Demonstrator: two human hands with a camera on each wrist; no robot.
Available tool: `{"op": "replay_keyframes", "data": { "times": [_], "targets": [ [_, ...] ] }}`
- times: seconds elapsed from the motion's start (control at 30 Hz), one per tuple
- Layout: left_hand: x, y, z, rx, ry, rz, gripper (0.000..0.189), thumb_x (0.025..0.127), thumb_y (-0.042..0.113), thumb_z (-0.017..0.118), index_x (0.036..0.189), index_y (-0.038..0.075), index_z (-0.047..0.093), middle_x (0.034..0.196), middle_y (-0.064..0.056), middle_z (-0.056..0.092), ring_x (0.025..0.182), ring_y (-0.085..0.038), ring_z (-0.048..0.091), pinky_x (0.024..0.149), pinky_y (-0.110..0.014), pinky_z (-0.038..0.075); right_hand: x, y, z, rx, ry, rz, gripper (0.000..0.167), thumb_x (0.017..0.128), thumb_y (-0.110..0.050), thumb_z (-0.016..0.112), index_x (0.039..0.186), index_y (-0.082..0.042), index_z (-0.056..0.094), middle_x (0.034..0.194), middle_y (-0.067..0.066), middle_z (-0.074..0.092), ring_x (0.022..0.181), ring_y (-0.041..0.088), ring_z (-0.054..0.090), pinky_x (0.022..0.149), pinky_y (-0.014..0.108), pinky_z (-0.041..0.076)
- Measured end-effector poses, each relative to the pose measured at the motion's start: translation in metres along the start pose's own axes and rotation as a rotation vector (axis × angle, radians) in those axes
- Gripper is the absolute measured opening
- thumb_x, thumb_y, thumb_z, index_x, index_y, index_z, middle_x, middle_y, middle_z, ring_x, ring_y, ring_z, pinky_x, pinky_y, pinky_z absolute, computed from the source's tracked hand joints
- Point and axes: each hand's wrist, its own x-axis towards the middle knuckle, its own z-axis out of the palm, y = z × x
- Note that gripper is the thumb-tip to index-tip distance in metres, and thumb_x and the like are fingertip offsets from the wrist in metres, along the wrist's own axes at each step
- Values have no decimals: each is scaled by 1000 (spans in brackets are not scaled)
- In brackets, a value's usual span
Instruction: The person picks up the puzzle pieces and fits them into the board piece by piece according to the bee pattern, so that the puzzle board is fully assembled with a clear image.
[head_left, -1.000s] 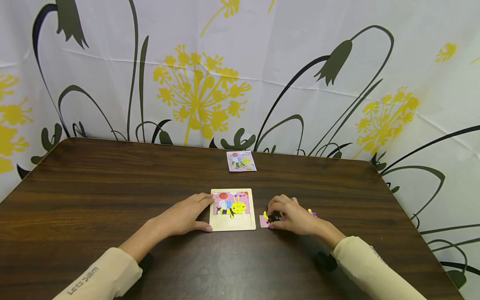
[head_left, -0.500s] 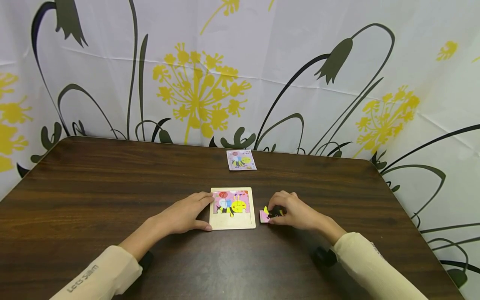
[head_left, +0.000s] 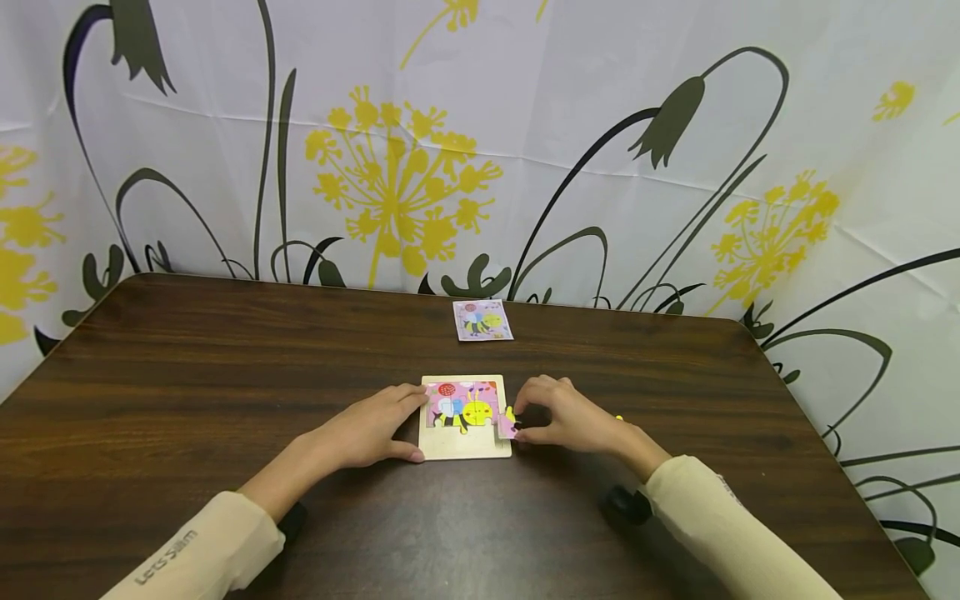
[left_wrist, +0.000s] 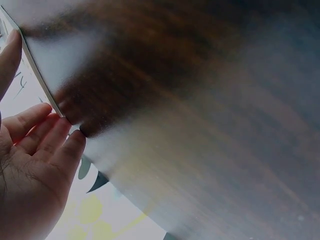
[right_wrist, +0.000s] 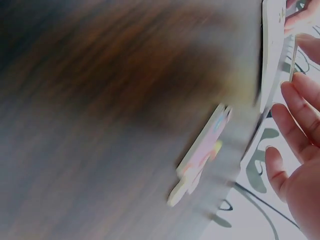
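A pale wooden puzzle board (head_left: 459, 448) lies on the table, its upper part filled with pieces showing a yellow bee on pink. The lower strip is bare wood. My left hand (head_left: 375, 427) rests against the board's left side, index finger at the upper part and thumb near the lower corner. With thumb and fingertips, my right hand (head_left: 567, 419) pinches a pink puzzle piece (head_left: 506, 426) at the board's right edge; my fingers hide part of it. Another puzzle piece (right_wrist: 202, 150) lies on the table, almost wholly hidden by my right wrist in the head view.
Behind the board, a square picture card (head_left: 483, 322) with the same bee lies near the far edge of the dark wood-grain table (head_left: 262, 358). A white curtain (head_left: 540, 167) with flower prints hangs beyond that edge.
My right hand has picked up the pink puzzle piece from beside the board and carried it left to the board's right edge. The left hand has stayed in place.
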Motion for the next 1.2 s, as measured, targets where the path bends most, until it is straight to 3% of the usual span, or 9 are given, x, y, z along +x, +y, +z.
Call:
{"op": "replay_keyframes", "data": {
  "times": [0.67,1.0,1.2],
  "targets": [
    [-1,0,-1,-4,6,17,71,77,32,73,128,-8,45,132,-21,42,122,-34,40,98,-46,34,39,-36,25,-16,-8,-110,19,77,-20,73,91,-8,66,93,-1,59,95,14,51,74,31,28],
    [-2,-1,0,-6,27,49,70,77,30,73,127,-10,45,132,-22,42,122,-36,40,97,-47,34,51,-47,37,-90,-15,-96,19,77,-21,73,90,-10,66,93,-2,58,95,14,50,83,40,30],
    [-2,-1,-1,7,36,65,70,77,33,72,126,-10,46,131,-22,44,120,-35,41,96,-47,36,53,-50,40,-118,-6,-94,19,77,-23,73,89,-10,66,93,-2,57,95,14,50,79,35,31]
  ]
}}
